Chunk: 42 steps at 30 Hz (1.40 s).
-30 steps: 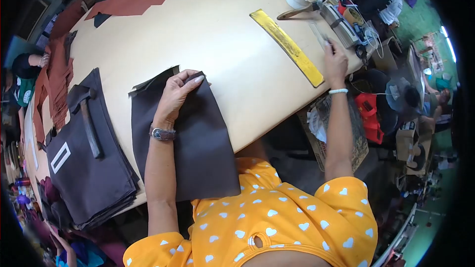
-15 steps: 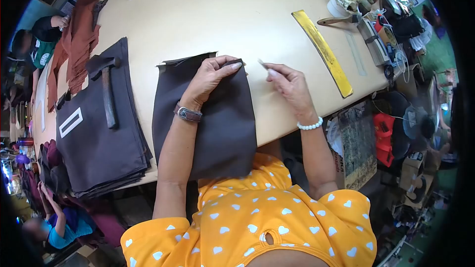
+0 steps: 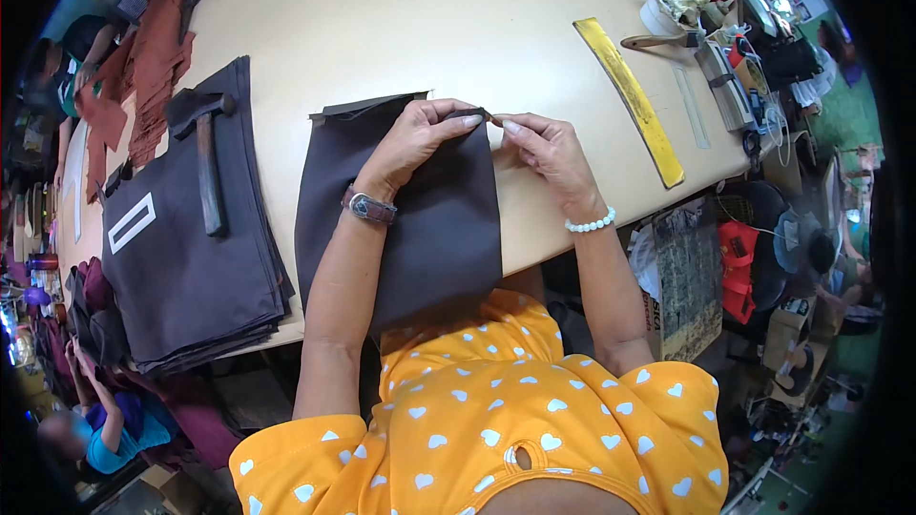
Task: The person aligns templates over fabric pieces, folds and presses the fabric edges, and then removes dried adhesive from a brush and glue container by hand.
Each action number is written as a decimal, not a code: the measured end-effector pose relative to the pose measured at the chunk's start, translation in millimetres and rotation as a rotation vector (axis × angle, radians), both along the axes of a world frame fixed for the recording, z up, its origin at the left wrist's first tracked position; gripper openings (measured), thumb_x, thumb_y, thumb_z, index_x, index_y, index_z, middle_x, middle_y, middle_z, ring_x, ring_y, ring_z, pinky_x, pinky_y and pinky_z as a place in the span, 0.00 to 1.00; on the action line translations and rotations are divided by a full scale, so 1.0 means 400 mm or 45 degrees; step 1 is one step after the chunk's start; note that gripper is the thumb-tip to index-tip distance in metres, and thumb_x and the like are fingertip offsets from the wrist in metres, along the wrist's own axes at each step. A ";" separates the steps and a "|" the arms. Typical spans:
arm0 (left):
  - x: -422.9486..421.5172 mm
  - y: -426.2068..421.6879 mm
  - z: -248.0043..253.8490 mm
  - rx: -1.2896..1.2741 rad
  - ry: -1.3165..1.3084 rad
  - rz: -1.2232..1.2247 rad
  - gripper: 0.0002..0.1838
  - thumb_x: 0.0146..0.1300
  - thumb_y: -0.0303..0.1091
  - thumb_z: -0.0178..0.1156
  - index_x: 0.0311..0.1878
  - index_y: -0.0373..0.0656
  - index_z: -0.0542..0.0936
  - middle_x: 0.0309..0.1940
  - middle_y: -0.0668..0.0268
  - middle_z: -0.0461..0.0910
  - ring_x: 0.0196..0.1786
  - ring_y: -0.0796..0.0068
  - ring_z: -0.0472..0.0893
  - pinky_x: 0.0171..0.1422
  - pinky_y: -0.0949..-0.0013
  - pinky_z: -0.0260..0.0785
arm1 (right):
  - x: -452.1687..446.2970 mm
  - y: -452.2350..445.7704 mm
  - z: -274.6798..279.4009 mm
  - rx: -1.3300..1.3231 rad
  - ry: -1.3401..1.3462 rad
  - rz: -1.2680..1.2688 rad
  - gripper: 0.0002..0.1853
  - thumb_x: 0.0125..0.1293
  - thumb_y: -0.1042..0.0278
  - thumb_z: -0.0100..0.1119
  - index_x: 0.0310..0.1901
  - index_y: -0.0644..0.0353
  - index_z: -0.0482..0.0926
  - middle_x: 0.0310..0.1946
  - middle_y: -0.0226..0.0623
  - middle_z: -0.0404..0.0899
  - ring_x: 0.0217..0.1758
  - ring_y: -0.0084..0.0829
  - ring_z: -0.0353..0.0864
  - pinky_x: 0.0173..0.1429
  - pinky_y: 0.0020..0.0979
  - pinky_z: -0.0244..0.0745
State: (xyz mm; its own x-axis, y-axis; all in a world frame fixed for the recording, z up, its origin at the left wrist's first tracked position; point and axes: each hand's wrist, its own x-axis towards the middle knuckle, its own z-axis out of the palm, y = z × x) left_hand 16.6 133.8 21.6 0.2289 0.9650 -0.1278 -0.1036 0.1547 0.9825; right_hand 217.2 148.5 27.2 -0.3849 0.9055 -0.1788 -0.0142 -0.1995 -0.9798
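Observation:
A dark brown sheet point(image 3: 429, 219) lies partly on the table and hangs over its front edge. My left hand point(image 3: 412, 145) pinches its upper right corner between thumb and fingers. Close beside that corner, my right hand point(image 3: 551, 154) is closed on a small thin tool whose dark tip meets the corner; most of it is hidden by the fingers. To the left is a stack of dark sheets point(image 3: 181, 267), with a hammer point(image 3: 209, 167) and a white rectangular frame point(image 3: 132, 222) on top.
A yellow strip point(image 3: 630, 103) lies on the table point(image 3: 458, 29) to the right, near a brush point(image 3: 658, 41), a clear ruler point(image 3: 692, 107) and a white tub point(image 3: 658, 17). Reddish-brown pieces point(image 3: 153, 86) lie at the far left. Other people are at the left side.
My right hand came from the clear ruler's area back to the sheet's corner, with the small tool in it. My left hand kept its pinch. The view shifted.

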 end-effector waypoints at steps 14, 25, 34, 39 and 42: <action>0.004 -0.003 0.008 -0.004 0.016 0.021 0.10 0.60 0.33 0.61 0.42 0.39 0.83 0.31 0.77 0.79 0.35 0.91 0.73 0.44 0.85 0.63 | -0.002 -0.002 0.001 0.000 0.005 -0.028 0.12 0.62 0.65 0.62 0.42 0.63 0.83 0.25 0.23 0.76 0.26 0.11 0.65 0.29 0.15 0.58; 0.004 0.000 0.007 0.019 0.134 0.025 0.11 0.62 0.33 0.59 0.43 0.37 0.82 0.33 0.75 0.80 0.36 0.90 0.73 0.45 0.84 0.64 | 0.144 0.048 -0.015 0.257 -0.015 -0.536 0.10 0.64 0.68 0.58 0.42 0.64 0.82 0.24 0.26 0.78 0.21 0.10 0.62 0.24 0.15 0.54; 0.007 -0.001 0.008 -0.035 0.043 0.026 0.09 0.61 0.32 0.59 0.41 0.38 0.81 0.32 0.74 0.80 0.35 0.88 0.76 0.44 0.84 0.67 | 0.622 0.258 -0.021 0.745 -1.785 -1.033 0.21 0.65 0.57 0.50 0.48 0.68 0.77 0.43 0.56 0.78 0.47 0.53 0.77 0.52 0.43 0.70; 0.030 0.001 -0.013 0.276 0.285 0.209 0.09 0.64 0.30 0.57 0.43 0.35 0.80 0.33 0.74 0.79 0.36 0.90 0.73 0.42 0.83 0.66 | 0.480 0.246 0.031 1.193 -1.485 -0.744 0.27 0.69 0.57 0.48 0.62 0.71 0.64 0.54 0.52 0.74 0.54 0.42 0.76 0.55 0.38 0.70; 0.057 0.013 0.029 0.654 0.697 0.423 0.10 0.63 0.29 0.57 0.44 0.34 0.79 0.36 0.61 0.83 0.40 0.76 0.81 0.45 0.74 0.71 | 0.161 0.044 0.030 0.885 -0.628 -0.348 0.31 0.65 0.63 0.57 0.65 0.68 0.59 0.43 0.36 0.74 0.43 0.25 0.71 0.49 0.28 0.71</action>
State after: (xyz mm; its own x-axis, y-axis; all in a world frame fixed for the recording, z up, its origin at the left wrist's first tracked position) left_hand 39.4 138.9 33.2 -0.0457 0.9401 0.3378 0.4501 -0.2825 0.8471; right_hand 281.7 166.0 39.1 -0.1640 0.9199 0.3563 0.4810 0.3899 -0.7852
